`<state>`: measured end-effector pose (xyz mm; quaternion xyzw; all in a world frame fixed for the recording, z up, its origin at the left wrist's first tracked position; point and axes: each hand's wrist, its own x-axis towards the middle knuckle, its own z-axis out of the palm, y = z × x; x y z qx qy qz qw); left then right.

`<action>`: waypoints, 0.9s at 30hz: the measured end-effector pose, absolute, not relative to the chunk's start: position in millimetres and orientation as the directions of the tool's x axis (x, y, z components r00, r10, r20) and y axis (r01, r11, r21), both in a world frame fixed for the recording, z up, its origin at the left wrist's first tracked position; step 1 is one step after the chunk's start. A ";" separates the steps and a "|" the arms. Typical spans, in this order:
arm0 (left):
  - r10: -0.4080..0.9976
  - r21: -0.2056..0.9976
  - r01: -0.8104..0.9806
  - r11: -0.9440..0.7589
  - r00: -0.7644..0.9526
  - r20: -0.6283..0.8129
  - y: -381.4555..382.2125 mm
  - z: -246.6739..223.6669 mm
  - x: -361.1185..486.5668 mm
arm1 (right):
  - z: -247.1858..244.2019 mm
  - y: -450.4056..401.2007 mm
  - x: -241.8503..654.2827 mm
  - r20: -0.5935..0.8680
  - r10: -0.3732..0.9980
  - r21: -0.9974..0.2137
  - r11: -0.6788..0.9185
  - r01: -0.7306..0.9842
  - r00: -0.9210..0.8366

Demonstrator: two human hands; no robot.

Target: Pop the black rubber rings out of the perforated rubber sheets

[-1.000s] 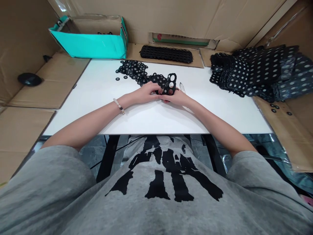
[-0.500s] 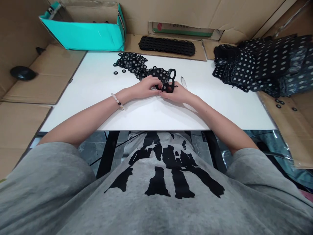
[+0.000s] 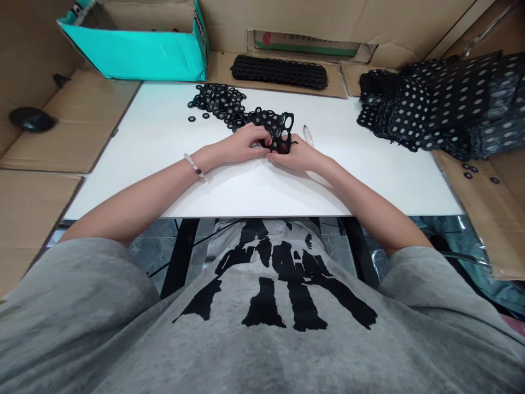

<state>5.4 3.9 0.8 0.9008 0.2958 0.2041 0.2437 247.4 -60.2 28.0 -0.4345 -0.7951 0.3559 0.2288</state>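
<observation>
Close together on the white table (image 3: pixel 135 158), my left hand (image 3: pixel 248 143) and my right hand (image 3: pixel 299 153) meet at a black piece with round holes (image 3: pixel 281 141). My right fingers are closed round its lower edge. On its left side my left fingertips are pinched, and whether a small ring is between them is hidden. Behind my left hand lies a heap of small black rings (image 3: pixel 219 101), which runs up to the held piece. A clear pen-like tool (image 3: pixel 308 135) with a dark tip lies just beyond my right hand.
A turquoise box (image 3: pixel 139 54) stands at the back left, beside a black openwork strip (image 3: pixel 279 72) on cardboard. Black sheets with pale dots (image 3: pixel 443 104) are stacked at the right. A dark oval object (image 3: pixel 31 119) sits on the left cardboard; several loose rings (image 3: pixel 467 175) lie on the right.
The view has shifted slightly. My hands stay at the holed piece with almost the same grip; nothing else visibly moved.
</observation>
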 end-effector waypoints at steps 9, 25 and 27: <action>0.633 0.557 0.442 -0.703 0.746 0.206 6.3 0.1 4.4 | 22.0 -56.7 249.9 0.062 0.851 -0.755 0.381 0.533 -0.521; 0.628 0.550 0.434 -0.714 0.743 0.229 5.1 -0.2 4.4 | 26.1 -61.7 248.6 0.063 0.847 -0.747 0.391 0.538 -0.528; 0.628 0.552 0.431 -0.714 0.743 0.231 5.4 -0.5 4.3 | 25.6 -61.6 248.9 0.062 0.846 -0.744 0.393 0.541 -0.529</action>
